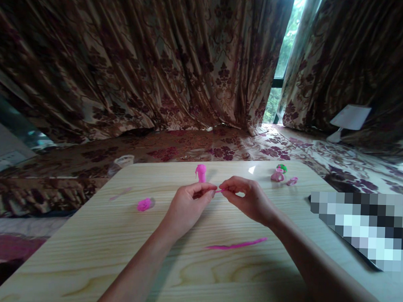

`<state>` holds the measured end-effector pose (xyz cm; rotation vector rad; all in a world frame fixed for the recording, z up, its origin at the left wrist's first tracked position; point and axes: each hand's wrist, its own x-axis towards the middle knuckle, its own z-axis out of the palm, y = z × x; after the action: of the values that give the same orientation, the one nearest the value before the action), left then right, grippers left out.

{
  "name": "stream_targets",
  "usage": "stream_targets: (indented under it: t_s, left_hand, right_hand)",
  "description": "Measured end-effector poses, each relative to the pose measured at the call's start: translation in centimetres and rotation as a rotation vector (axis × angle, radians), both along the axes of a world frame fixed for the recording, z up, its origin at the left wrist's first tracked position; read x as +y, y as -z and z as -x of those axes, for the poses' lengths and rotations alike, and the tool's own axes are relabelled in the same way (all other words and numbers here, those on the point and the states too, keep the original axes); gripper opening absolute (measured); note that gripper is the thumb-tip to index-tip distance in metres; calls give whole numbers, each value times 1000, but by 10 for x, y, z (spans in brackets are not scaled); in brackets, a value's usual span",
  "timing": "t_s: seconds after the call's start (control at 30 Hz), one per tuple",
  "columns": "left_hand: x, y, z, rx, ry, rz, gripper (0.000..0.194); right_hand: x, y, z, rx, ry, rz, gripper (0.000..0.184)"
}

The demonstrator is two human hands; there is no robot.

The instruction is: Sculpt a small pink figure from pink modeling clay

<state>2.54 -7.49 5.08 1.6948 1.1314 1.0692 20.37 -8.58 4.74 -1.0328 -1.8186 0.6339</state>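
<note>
Over the middle of the table, my left hand and my right hand face each other with fingertips pinched. Between them runs a short, thin pink strand, and each hand grips one end of it. Just behind my left hand stands an upright pink piece with a rounded top; its base is partly hidden by the fingers. A long, thin pink strip lies flat on the near side, between my forearms. To the left rests a crumpled pink lump.
The light wood-grain table carries small pink ring-like pieces and a green ball-like thing at the back right. A thin pale-pink piece lies left. A clear container is by the far-left corner; a blurred-out flat object is at right.
</note>
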Motion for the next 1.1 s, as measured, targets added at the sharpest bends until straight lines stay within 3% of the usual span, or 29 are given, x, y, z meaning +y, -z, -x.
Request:
stream_targets:
  t_s: [0.4,0.53,0.73,0.9,1.1]
  left_hand:
    - [-1,1,-1,11,2,18,19]
    - [1,0,-1,-296,28,267,30]
    - [-5,-3,-11,-808,232,780,44]
    - [-14,-8,-16,-1036,407,859,42]
    - [-14,-12,-13,-1179,470,862,40]
  right_hand:
    - [1,0,-2,-68,18,-31,10]
    - [0,-4,0,4,69,-81,9]
    - [-1,-5,8,121,193,-242,10]
    - [2,5,10,31,251,-280,12]
    - [3,7,5,-169,288,-306,13]
